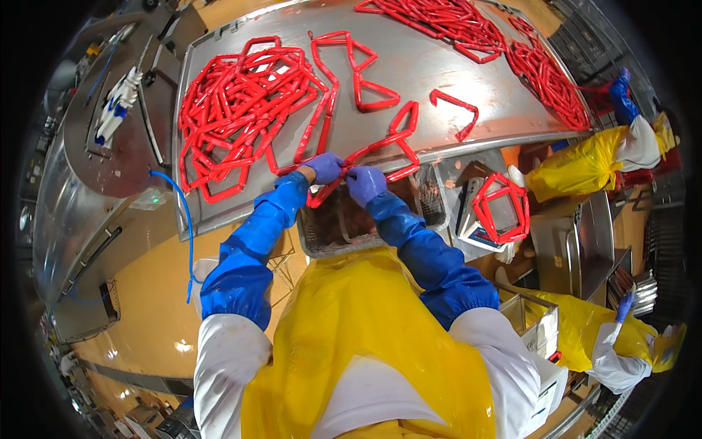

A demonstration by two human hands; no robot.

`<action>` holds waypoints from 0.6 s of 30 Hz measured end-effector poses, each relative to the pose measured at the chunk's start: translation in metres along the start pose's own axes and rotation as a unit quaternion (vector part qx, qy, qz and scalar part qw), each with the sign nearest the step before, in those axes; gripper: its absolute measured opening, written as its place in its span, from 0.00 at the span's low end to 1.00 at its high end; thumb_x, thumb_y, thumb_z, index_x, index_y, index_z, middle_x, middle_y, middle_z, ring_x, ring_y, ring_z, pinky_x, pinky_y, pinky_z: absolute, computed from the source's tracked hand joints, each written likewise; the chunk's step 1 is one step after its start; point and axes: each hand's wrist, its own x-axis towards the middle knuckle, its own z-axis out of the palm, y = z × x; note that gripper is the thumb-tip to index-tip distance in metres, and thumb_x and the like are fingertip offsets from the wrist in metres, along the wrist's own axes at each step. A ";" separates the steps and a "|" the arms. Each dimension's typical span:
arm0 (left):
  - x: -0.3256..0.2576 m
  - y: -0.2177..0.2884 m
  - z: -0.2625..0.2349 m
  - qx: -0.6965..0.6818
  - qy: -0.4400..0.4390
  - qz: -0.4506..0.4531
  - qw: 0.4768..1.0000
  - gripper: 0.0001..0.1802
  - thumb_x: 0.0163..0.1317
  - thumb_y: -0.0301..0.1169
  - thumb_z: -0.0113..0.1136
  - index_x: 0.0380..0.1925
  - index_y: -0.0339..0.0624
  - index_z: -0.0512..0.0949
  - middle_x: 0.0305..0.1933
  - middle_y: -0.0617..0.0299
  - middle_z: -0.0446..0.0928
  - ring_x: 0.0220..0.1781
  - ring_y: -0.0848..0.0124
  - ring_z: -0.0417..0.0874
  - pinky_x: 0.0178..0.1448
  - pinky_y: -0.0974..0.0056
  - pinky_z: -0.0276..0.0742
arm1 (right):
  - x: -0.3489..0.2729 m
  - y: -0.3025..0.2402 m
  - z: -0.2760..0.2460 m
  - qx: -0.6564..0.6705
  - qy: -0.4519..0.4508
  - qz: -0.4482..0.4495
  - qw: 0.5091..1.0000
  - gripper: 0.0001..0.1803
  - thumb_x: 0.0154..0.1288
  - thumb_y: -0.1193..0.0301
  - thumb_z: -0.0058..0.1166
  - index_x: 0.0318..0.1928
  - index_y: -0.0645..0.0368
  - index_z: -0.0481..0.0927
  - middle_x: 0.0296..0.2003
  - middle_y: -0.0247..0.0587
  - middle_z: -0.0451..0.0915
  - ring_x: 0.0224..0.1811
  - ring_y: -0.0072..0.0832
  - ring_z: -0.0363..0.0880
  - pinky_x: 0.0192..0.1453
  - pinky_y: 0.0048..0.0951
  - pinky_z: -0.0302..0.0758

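A chain of red sausage links (395, 137) runs over the front edge of a steel table (431, 80). My left hand (325, 167), in a purple glove, is closed on the chain at that edge. Just to its right my right hand (365, 184), gloved alike, pinches the same chain close by. The exact joint between the fingers is mostly hidden. One link hangs below my left hand, over a metal basin (322, 235) in front of my apron. A large heap of linked sausages (241, 110) lies on the table to the left.
More linked sausages (545, 80) lie along the table's far right. A ring of links rests on a scale (468, 219) right of the basin. A blue hose (183, 212) hangs at the left. Two people in yellow aprons (578, 164) stand at the right.
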 end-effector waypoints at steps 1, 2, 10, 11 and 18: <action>0.000 -0.014 0.002 -0.070 -0.008 0.007 0.997 0.16 0.68 0.38 0.56 0.46 0.39 0.84 0.37 0.47 0.85 0.38 0.62 0.86 0.45 0.59 0.80 | -0.007 -0.001 0.006 0.027 0.056 -0.006 0.998 0.12 0.63 0.65 0.61 0.44 0.57 0.86 0.36 0.47 0.86 0.39 0.41 0.86 0.47 0.39 0.81; -0.003 -0.018 0.005 -0.201 -0.020 -0.014 0.979 0.16 0.68 0.38 0.56 0.46 0.38 0.84 0.37 0.48 0.85 0.37 0.63 0.86 0.44 0.59 0.80 | -0.003 0.007 0.019 0.190 0.053 0.049 0.979 0.11 0.63 0.67 0.61 0.43 0.59 0.86 0.35 0.45 0.86 0.37 0.38 0.85 0.45 0.37 0.81; -0.016 -0.039 0.032 -0.266 0.150 -0.078 0.949 0.17 0.65 0.38 0.60 0.35 0.32 0.85 0.29 0.53 0.84 0.30 0.70 0.83 0.36 0.62 0.79 | 0.008 -0.009 0.010 0.253 0.075 0.045 0.964 0.13 0.61 0.71 0.64 0.47 0.60 0.85 0.34 0.42 0.86 0.36 0.29 0.85 0.44 0.31 0.81; -0.014 -0.037 0.040 -0.281 0.173 -0.055 0.942 0.17 0.65 0.38 0.59 0.35 0.31 0.85 0.29 0.53 0.84 0.30 0.70 0.83 0.36 0.62 0.79 | 0.005 -0.017 0.007 0.230 0.069 0.017 0.971 0.13 0.60 0.71 0.65 0.46 0.58 0.85 0.36 0.43 0.86 0.37 0.29 0.85 0.45 0.31 0.81; -0.054 -0.014 0.013 -0.735 0.079 0.093 0.667 0.15 0.73 0.38 0.54 0.52 0.43 0.80 0.48 0.64 0.81 0.48 0.73 0.82 0.53 0.67 0.78 | 0.025 -0.051 -0.044 0.154 0.134 -0.189 0.960 0.11 0.59 0.70 0.67 0.43 0.56 0.87 0.35 0.45 0.84 0.39 0.36 0.85 0.43 0.32 0.81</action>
